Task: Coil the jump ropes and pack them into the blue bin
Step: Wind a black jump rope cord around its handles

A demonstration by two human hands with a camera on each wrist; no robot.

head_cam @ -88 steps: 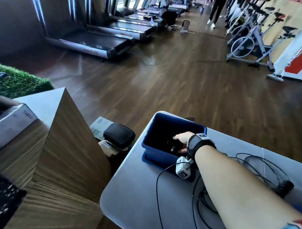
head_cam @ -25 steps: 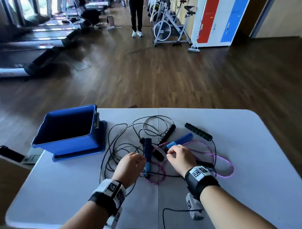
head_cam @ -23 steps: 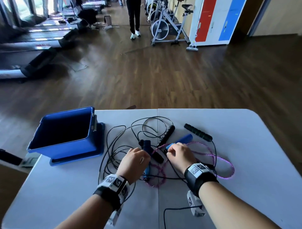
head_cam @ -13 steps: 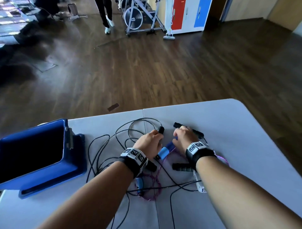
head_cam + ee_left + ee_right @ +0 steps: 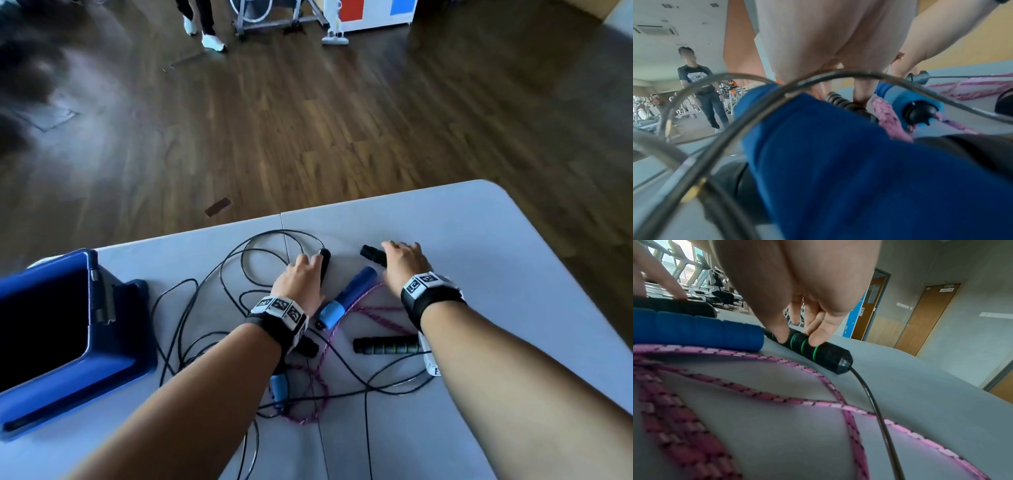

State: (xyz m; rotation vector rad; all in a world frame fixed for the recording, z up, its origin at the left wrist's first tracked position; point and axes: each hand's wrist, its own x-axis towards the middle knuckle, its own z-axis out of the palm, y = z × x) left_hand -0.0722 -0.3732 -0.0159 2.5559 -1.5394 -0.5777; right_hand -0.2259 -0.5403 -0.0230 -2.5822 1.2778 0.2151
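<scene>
Our right hand has its grip on a black green-ringed handle: thumb one side, fingers the other, pinching it against the desk. In the head view the handle's far end sticks out left of the knuckles, cord end hidden under the hand; long axis runs roughly left-right, slightly tilted. In the right wrist view its thin black cord leaves the capped end toward the camera.

Our left hand lies over a plain black handle, fingers curled round it; the handle points away from us, tip showing past the fingertips.

Btwn the two grips lies a blue handle, diagonal, light-blue end toward us, w/ the pink rope trailing from it. Nearer us than the right grip, a 2nd green-ringed handle lies left-right. Under the left forearm: a 2nd blue handle and another black handle end.

Count: 6 handles seen, 2 blue, 2 green-ringed, 2 plain black. Black cords loop left of the left grip. The blue bin sits well left of both grips, on the desk's edge; its inside is too dark to read.
</scene>
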